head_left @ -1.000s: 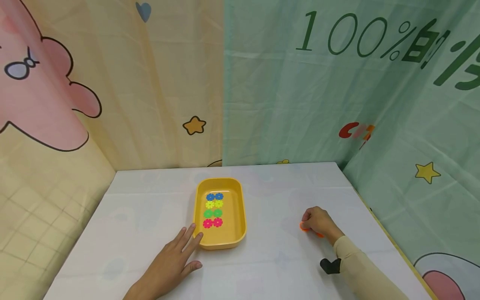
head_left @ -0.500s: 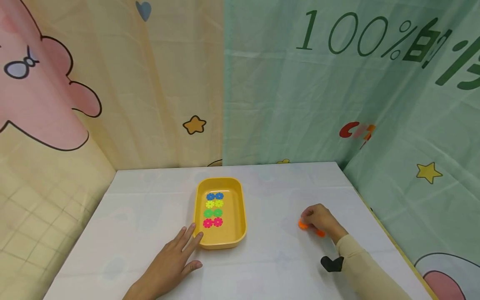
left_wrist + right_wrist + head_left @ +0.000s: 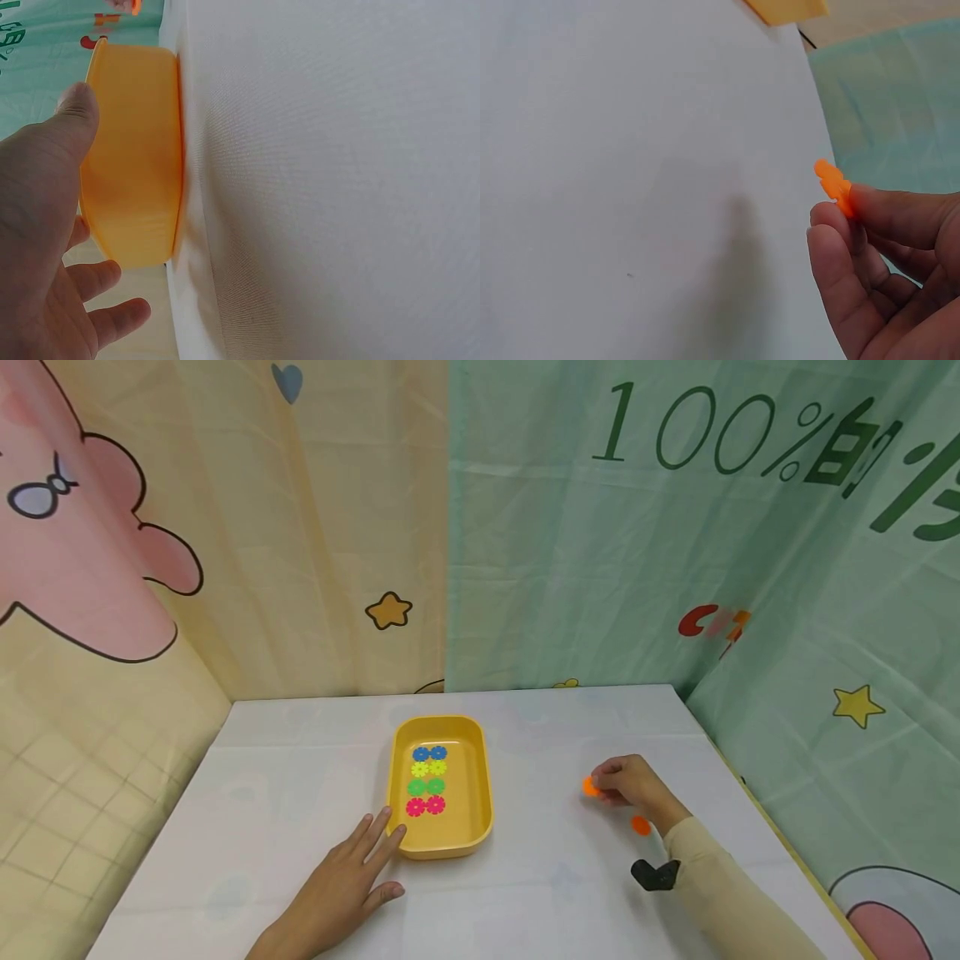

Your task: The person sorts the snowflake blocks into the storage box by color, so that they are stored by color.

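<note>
My right hand (image 3: 633,785) pinches an orange flower-shaped disc (image 3: 834,186) between thumb and fingertips, held up over the table. A second orange disc (image 3: 641,826) lies on the table below that hand, near the wrist. My left hand (image 3: 341,881) has its fingers spread, fingertips at the near left rim of a yellow tray (image 3: 463,837). In the left wrist view the thumb reaches the rim of the tray (image 3: 139,157). Inside the tray lie pairs of flower discs in rows: blue (image 3: 430,753), yellow (image 3: 428,768), green (image 3: 426,787) and pink (image 3: 425,806).
A white cloth covers the table (image 3: 540,893). Printed curtains (image 3: 555,552) stand along the back and both sides. A black wrist strap piece (image 3: 656,875) sticks out from the right sleeve (image 3: 720,877).
The right hand has lifted one orange disc off the table and moved it slightly left and away from the body. The other orange disc stays behind. The left hand and tray have not moved.
</note>
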`<action>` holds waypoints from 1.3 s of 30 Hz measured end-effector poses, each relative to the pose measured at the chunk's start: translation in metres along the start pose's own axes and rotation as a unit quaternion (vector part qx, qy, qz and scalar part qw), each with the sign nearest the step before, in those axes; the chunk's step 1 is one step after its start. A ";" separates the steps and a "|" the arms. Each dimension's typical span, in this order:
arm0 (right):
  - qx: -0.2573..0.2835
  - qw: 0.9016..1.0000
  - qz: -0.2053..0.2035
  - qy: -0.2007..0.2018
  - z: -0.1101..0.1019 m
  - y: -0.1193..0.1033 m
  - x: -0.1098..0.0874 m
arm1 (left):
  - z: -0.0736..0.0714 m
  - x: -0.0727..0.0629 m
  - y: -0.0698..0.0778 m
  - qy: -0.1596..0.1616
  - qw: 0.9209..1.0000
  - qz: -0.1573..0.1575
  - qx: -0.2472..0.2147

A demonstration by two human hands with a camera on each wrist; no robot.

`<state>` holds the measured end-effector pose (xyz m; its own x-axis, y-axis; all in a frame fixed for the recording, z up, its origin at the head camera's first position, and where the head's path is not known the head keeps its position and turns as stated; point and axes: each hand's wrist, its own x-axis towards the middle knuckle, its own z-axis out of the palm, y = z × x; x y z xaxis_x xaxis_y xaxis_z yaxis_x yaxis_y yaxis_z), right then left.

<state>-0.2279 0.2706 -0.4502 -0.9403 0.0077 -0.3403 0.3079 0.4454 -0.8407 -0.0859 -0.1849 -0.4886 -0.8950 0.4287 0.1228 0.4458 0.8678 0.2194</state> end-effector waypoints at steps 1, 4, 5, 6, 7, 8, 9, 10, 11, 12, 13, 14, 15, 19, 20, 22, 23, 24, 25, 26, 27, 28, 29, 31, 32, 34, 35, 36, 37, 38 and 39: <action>0.007 1.000 0.005 0.003 0.001 -0.002 0.001 | 0.000 0.000 0.000 0.001 1.000 0.000 0.000; 0.018 1.000 0.011 0.002 0.003 -0.006 0.003 | 0.001 0.000 0.000 0.001 1.000 0.001 0.001; 0.023 1.000 0.011 0.001 0.004 -0.008 0.004 | 0.002 0.000 -0.001 0.002 1.000 0.002 0.001; 0.025 1.000 0.011 0.000 0.004 -0.010 0.005 | 0.002 0.000 -0.001 0.003 1.000 0.003 0.000; 0.028 1.000 0.010 -0.002 0.005 -0.012 0.006 | 0.002 0.000 -0.001 0.004 1.000 0.003 0.000; 0.030 1.000 0.007 -0.004 0.006 -0.014 0.007 | 0.002 0.000 -0.001 0.005 1.000 0.003 0.000; 0.033 0.999 0.005 -0.005 0.007 -0.016 0.007 | 0.002 -0.001 -0.001 0.006 1.000 0.003 0.000; 0.036 0.999 0.002 -0.006 0.009 -0.019 0.008 | 0.002 0.000 -0.001 0.007 1.000 0.004 0.000; 0.039 0.999 0.000 -0.008 0.010 -0.022 0.008 | 0.002 -0.001 -0.001 0.008 1.000 0.003 -0.001; 0.041 0.999 -0.003 -0.009 0.011 -0.025 0.008 | 0.002 0.000 -0.001 0.009 1.000 0.003 0.000; 0.046 0.999 -0.006 -0.011 0.013 -0.029 0.008 | 0.002 0.000 -0.001 0.008 1.000 0.003 0.000; 0.048 0.999 -0.011 -0.014 0.014 -0.032 0.007 | 0.002 0.000 -0.001 0.008 1.000 0.002 -0.001; 0.051 0.998 -0.014 -0.017 0.016 -0.036 0.007 | 0.002 0.000 -0.001 0.006 1.000 0.001 -0.002; 0.067 0.997 -0.032 -0.026 0.024 -0.051 0.006 | 0.001 0.000 -0.001 -0.004 1.000 -0.005 -0.007; 0.070 0.996 -0.037 -0.028 0.027 -0.055 0.006 | 0.000 0.000 -0.001 -0.006 1.000 -0.007 -0.009; 0.081 0.995 -0.043 -0.030 0.033 -0.062 0.006 | 0.000 0.000 0.000 -0.010 1.000 -0.010 -0.011; 0.085 0.995 -0.045 -0.033 0.036 -0.065 0.006 | -0.001 0.000 0.000 -0.012 1.000 -0.011 -0.011; 0.086 0.994 -0.047 -0.037 0.039 -0.068 0.007 | -0.001 0.000 0.000 -0.013 1.000 -0.011 -0.011; 0.090 0.994 -0.047 -0.038 0.042 -0.070 0.007 | -0.001 0.000 0.000 -0.014 1.000 -0.012 -0.011; 0.094 0.994 -0.048 -0.040 0.045 -0.073 0.007 | 0.000 0.000 0.000 -0.015 1.000 -0.012 -0.011; 0.097 0.993 -0.050 -0.044 0.048 -0.075 0.007 | 0.000 0.000 0.000 -0.015 1.000 -0.012 -0.010; 0.099 0.993 -0.049 -0.045 0.051 -0.077 0.007 | 0.000 0.000 0.000 -0.016 1.000 -0.013 -0.011; 0.100 0.993 -0.049 -0.046 0.053 -0.079 0.008 | 0.000 0.000 0.000 -0.017 1.000 -0.014 -0.010; 0.096 0.993 -0.045 -0.044 0.059 -0.084 0.009 | 0.000 -0.001 0.000 -0.012 1.000 -0.011 -0.009; 0.094 0.994 -0.042 -0.043 0.062 -0.086 0.010 | 0.000 -0.001 0.000 -0.010 1.000 -0.009 -0.008; 0.088 0.995 -0.035 -0.039 0.067 -0.092 0.010 | 0.000 -0.001 0.000 -0.007 1.000 -0.007 -0.007; 0.084 0.995 -0.032 -0.039 0.070 -0.095 0.010 | 0.000 -0.001 0.000 -0.004 1.000 -0.005 -0.007; 0.082 0.995 -0.031 -0.040 0.073 -0.097 0.009 | 0.000 -0.001 0.000 0.000 1.000 -0.002 -0.006; 0.082 0.995 -0.032 -0.042 0.075 -0.100 0.008 | 0.000 -0.001 0.000 -0.001 1.000 -0.002 -0.007; 0.082 0.995 -0.034 -0.045 0.077 -0.102 0.007 | 0.000 0.000 0.000 -0.001 1.000 -0.001 -0.007; 0.083 0.995 -0.036 -0.048 0.080 -0.104 0.006 | 0.000 0.000 0.000 -0.001 1.000 0.000 -0.007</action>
<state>-0.2537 0.1528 -0.3981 -0.9450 -0.1084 -0.3087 0.2674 0.2879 -0.9196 -0.0860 -0.1854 -0.4887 -0.8952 0.4289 0.1212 0.4456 0.8644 0.2330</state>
